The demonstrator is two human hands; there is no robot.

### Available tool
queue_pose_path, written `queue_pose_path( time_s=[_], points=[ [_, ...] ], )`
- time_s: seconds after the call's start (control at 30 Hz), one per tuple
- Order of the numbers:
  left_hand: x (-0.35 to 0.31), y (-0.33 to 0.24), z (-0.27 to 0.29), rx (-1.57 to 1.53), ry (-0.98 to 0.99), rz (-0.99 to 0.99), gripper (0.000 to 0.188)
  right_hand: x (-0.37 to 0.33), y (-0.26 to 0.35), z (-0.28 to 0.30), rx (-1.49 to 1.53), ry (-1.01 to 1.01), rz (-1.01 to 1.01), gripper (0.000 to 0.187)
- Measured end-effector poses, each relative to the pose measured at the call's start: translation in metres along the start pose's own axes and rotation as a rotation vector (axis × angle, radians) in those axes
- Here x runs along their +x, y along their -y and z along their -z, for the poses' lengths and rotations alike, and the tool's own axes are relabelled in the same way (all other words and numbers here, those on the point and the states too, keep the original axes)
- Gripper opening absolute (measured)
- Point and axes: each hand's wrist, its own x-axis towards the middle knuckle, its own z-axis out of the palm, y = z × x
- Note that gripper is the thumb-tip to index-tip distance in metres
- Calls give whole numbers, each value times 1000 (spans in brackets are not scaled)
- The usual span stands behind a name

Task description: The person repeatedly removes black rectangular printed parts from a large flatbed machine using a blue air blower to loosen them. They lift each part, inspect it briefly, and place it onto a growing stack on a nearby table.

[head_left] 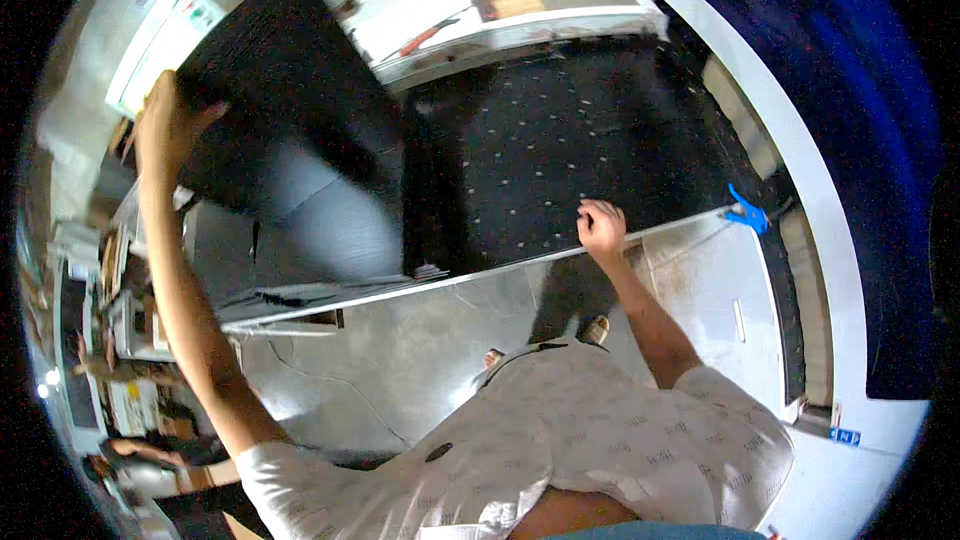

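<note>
Far to my left, my left hand (168,135) is closed on the edge of a large black sheet (290,70), its thumb on the near face. The sheet stands raised and tilted over the left part of the table, with a blurred pale sheen low on it. A black layer with rows of small whitish spots (540,145) lies flat to the right of it. Close to the table's front edge, my right hand (602,228) hovers over this layer with curled fingers. Its palm is hidden, so I cannot see whether anything is in it.
A blue clamp (748,212) sits at the table's front right corner. On the white bench (520,25) behind lie white paper, a red-handled tool (425,37) and flat boards. Shelves with clutter (125,320) stand left. A thin cord (340,390) crosses the floor.
</note>
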Motion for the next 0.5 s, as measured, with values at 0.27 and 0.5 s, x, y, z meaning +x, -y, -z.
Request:
queue_pose_path(
  time_s=[0.27,0.5],
  points=[
    [-126,-89,97,-20,-50,36,42,157,-115,66,-179,182,-132,50],
    [-83,-179,124,100,-137,70,52,215,-173,63,-471,449,-224,65]
  ],
)
